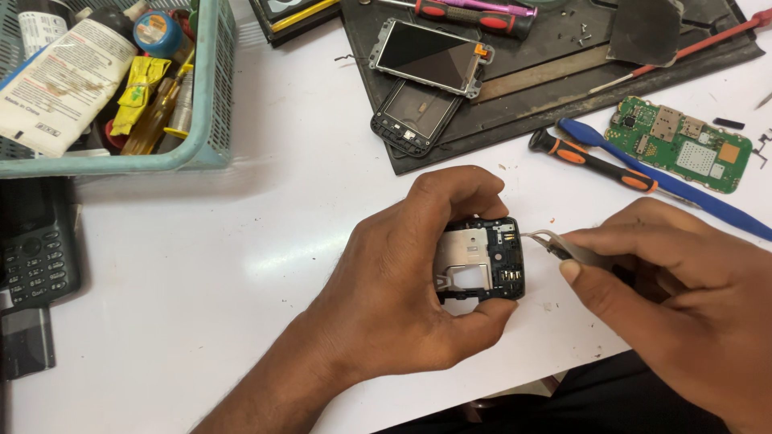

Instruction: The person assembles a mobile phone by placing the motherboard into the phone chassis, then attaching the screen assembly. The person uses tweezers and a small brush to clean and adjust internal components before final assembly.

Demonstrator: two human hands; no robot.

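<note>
two hands [402, 273] [683, 297] on phone frame [480, 259], tweezers [563, 247]

Both arms come in bare, no sleeve showing at either wrist. The left hand [402, 281] carries no ring or watch; the right hand [683, 297] likewise, short trimmed nails visible. Dark fabric below, possibly trousers.

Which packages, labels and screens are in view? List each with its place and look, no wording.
White tube: lying in the teal basket, top left, printed label.
Yellow packet: same basket, crumpled.
Display module: on the dark mat, dark glass, silver frame.
Keypad phone: left edge, black.
</note>
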